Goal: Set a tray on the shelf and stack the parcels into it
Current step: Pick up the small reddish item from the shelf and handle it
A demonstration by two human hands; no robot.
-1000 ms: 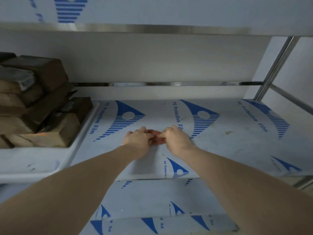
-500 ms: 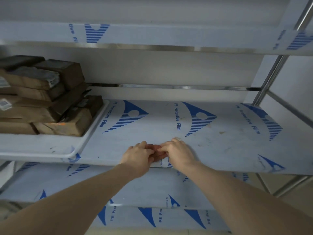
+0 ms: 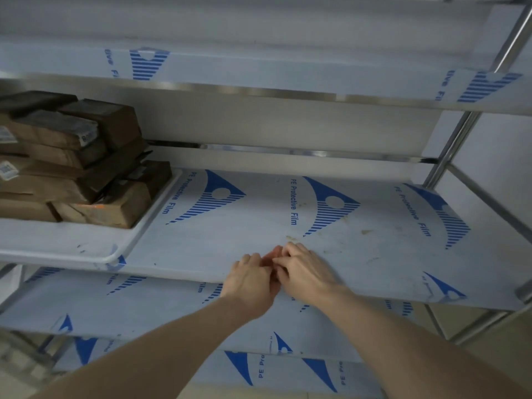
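**Hands drew back to the shelf edge, tray already loaded**

The fingers (image 3: 290, 256) of both hands were loosely curled against each other, grasping nothing visible. The left hand (image 3: 252, 279) and right hand (image 3: 306, 273) had slid from mid-shelf toward the front lip of the film-covered metal shelf (image 3: 359, 254). At nine o'clock the white plastic tray (image 3: 86, 246) sat holding the stacked brown paper parcels (image 3: 80, 165); the task looked finished.

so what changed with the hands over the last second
Both hands have slid back toward the shelf's front edge, left hand and right hand still pressed together, holding nothing that shows. The tray and the stacked parcels stayed put; the camera's view shifted.
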